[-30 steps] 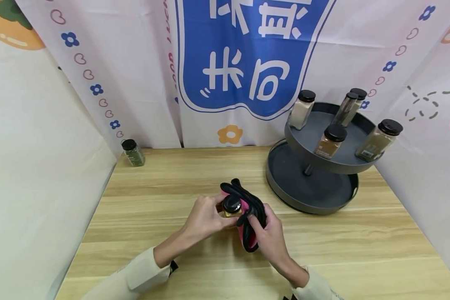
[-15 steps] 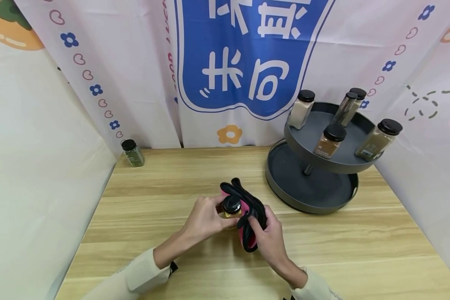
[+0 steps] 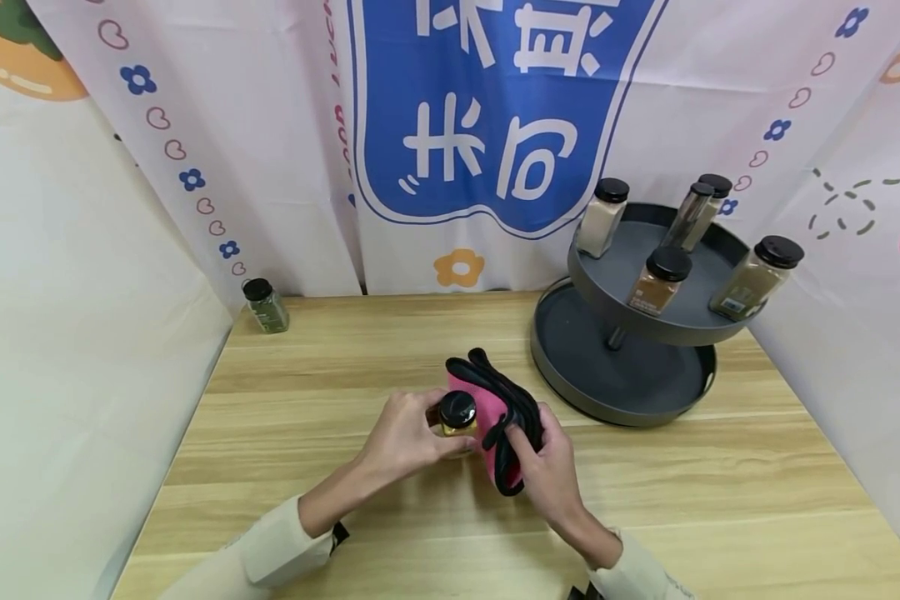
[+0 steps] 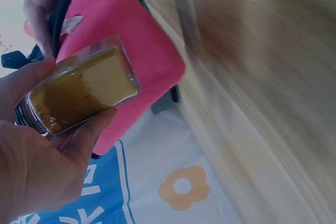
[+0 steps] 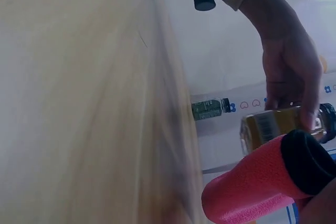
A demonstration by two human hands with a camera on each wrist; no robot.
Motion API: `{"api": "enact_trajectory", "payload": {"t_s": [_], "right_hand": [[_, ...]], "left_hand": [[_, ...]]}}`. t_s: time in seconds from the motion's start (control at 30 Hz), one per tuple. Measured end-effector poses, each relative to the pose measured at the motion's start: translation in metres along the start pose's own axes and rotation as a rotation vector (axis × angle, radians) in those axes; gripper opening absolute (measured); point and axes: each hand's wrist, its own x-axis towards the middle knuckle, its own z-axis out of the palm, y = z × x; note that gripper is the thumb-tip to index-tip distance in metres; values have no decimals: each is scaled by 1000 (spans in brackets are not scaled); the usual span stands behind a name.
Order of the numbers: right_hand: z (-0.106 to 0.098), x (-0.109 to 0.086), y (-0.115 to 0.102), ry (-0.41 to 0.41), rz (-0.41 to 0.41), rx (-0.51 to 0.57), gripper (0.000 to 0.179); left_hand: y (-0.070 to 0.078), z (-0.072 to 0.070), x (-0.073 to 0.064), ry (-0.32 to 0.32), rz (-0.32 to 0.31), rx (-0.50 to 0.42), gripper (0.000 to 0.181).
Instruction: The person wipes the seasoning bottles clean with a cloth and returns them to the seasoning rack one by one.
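Note:
My left hand [image 3: 405,433] grips a clear glass spice jar [image 4: 86,87] with a black lid and yellow-brown powder inside, thumb and fingers on opposite sides. In the left wrist view the jar lies slanted across a pink cloth [image 4: 121,19] edged in black. My right hand [image 3: 546,467] holds that folded cloth, thumb on top of its black folds. In the head view the cloth stands just right of the jar, its pink face turned toward it. Seen from the right wrist, the jar [image 5: 278,124] is clear of the table, with the cloth in front of its lid end.
A dark grey two-tier turntable rack [image 3: 622,400] stands at the back right. Several black-lidded spice jars, one with brown powder [image 3: 656,287], sit on its upper tier. Another jar with green contents [image 3: 268,310] stands at the table's back left corner.
The cloth and my right hand have shifted slightly right and up, away from the jar, baring more pink. My left hand has drawn the jar slightly left.

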Motion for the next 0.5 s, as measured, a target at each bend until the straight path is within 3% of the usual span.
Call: {"api": "enact_trajectory", "payload": {"t_s": [0.5], "right_hand": [[-9, 7, -5, 46, -75, -15, 21]], "left_hand": [[-23, 13, -5, -36, -79, 30, 42]]}}
